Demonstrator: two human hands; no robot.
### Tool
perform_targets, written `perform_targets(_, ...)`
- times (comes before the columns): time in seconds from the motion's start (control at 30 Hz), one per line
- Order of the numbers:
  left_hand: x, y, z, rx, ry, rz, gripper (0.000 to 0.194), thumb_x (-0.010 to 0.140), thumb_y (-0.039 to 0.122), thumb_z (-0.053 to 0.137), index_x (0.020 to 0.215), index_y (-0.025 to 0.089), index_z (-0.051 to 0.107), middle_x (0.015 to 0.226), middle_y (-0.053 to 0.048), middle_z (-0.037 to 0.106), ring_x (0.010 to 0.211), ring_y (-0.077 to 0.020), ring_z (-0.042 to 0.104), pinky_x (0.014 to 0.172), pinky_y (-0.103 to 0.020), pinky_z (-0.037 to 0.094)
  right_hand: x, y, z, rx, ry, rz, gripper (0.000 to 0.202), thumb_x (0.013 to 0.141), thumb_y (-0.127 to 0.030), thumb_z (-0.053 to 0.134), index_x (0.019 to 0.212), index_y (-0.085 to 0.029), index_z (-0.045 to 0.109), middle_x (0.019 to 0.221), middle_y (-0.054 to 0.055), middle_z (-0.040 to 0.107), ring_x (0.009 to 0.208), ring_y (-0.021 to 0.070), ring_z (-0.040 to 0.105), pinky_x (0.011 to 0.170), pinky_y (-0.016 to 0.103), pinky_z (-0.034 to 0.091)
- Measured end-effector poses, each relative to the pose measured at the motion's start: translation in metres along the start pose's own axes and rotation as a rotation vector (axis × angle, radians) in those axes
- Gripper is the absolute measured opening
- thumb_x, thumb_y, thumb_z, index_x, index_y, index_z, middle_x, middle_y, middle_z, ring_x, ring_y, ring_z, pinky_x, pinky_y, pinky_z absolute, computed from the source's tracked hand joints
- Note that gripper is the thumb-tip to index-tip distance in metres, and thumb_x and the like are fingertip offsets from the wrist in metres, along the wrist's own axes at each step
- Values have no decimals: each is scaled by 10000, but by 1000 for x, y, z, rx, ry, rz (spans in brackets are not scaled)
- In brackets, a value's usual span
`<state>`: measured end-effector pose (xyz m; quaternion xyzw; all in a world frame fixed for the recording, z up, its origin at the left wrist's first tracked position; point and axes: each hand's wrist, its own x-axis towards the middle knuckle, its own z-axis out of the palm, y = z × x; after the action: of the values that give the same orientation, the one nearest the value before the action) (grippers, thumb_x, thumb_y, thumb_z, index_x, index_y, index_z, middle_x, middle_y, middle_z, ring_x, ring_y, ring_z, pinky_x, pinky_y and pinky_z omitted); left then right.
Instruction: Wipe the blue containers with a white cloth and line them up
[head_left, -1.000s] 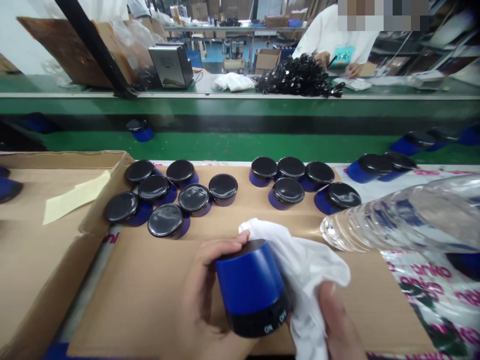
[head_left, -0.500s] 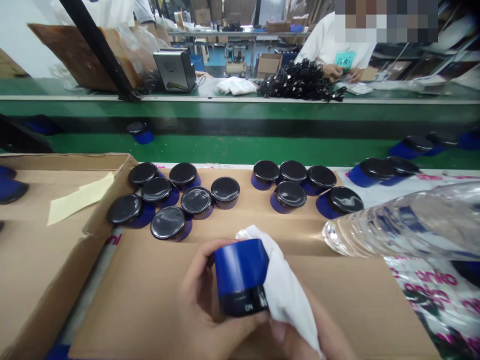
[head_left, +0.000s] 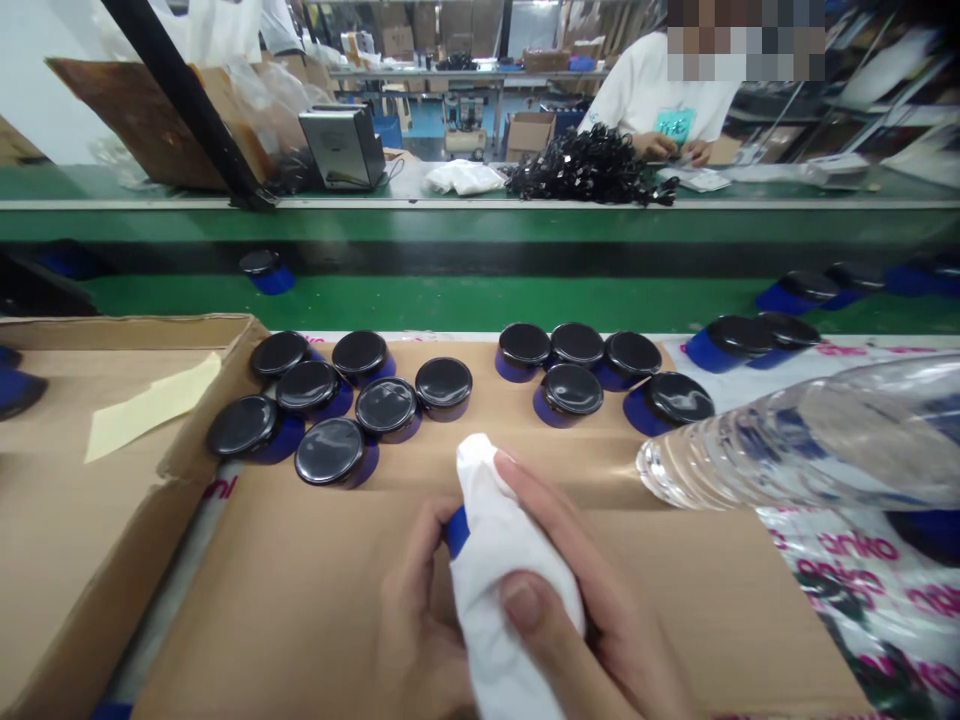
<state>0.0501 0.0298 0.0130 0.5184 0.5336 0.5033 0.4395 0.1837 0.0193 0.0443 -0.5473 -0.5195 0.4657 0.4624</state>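
Low in front of the person, both hands were closed around one blue speaker (head_left: 454,528), of which only a sliver of blue edge showed. The left hand (head_left: 416,620) cupped it from the left, its fingers (head_left: 420,545) curled up against that blue edge. The right hand (head_left: 577,610) lay over the top and right side, pressing a white cloth (head_left: 495,560) onto the speaker, so the cloth sat between the speaker and the right fingers, with the thumb flat on the cloth's near face and the forefinger running along its upper side. The whole bundle was held just above a flat cardboard sheet (head_left: 300,600) on the table. Beyond the hands stood two clusters of blue speakers with black tops (head_left: 386,405), one to the left and one to the right. A clear plastic bottle (head_left: 810,440) lay on its side at the right, near the hands but apart from them. Across the green conveyor (head_left: 480,300) another person sat beside a heap of black cables (head_left: 589,165).
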Motion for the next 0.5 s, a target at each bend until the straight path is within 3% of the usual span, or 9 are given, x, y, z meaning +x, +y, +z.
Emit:
perform_targets(0.07, -3, -2, 0, -142, 34, -95, 444, 557, 378, 936, 882, 241, 664, 688, 36, 685, 602, -135, 624, 542, -180, 509, 2, -3, 2, 13, -28, -16, 394, 936, -569, 564, 1311, -453, 603, 1404, -66, 591, 1315, 188, 556, 1138, 312, 426)
perform_targets(0.13, -3, -2, 0, -348, 25, -171, 585, 399, 359, 1000, 870, 244, 672, 755, 34, 722, 663, -139, 660, 592, -170, 533, 3, -5, 0, 19, -23, 5, 357, 973, -531, 503, 1282, -413, 638, 1272, -47, 688, 1114, 166, 685, 929, 231, 554)
perform_targets(0.2, -1, -1, 2, -482, -2, -178, 667, 306, 408, 1010, 874, 253, 696, 785, 18, 758, 674, -156, 695, 601, -181, 559, 4, -3, -4, 18, 13, 73, 382, 977, -542, 478, 1263, -366, 661, 1194, -26, 726, 970, 160, 722, 749, 199, 576)
perform_targets(0.33, 4, -3, 4, -510, -14, -97, 666, 360, 603, 942, 886, 256, 726, 736, -8, 769, 600, -183, 709, 535, -211, 569, 7, 11, -20, 78, 122, 200, 440, 918, -594, 565, 1234, -311, 680, 1212, 2, 714, 1144, 227, 656, 962, 281, 547)
perform_targets(0.43, 4, -6, 5, -461, -1, -29, 704, 362, 693, 888, 893, 263, 720, 706, 7, 741, 558, -165, 687, 510, -205, 549, 5, 17, -27, 100, 206, 184, 467, 897, -603, 597, 1238, -295, 682, 1212, 37, 711, 1185, 288, 636, 948, 351, 578)
perform_targets(0.5, 0, -7, 4, -374, 25, -14, 720, 372, 717, 874, 905, 263, 709, 715, 11, 727, 563, -159, 677, 497, -198, 539, 0, 13, -25, 148, 296, 208, 420, 899, -597, 601, 1192, -315, 710, 1182, 38, 726, 1147, 285, 664, 913, 336, 596)
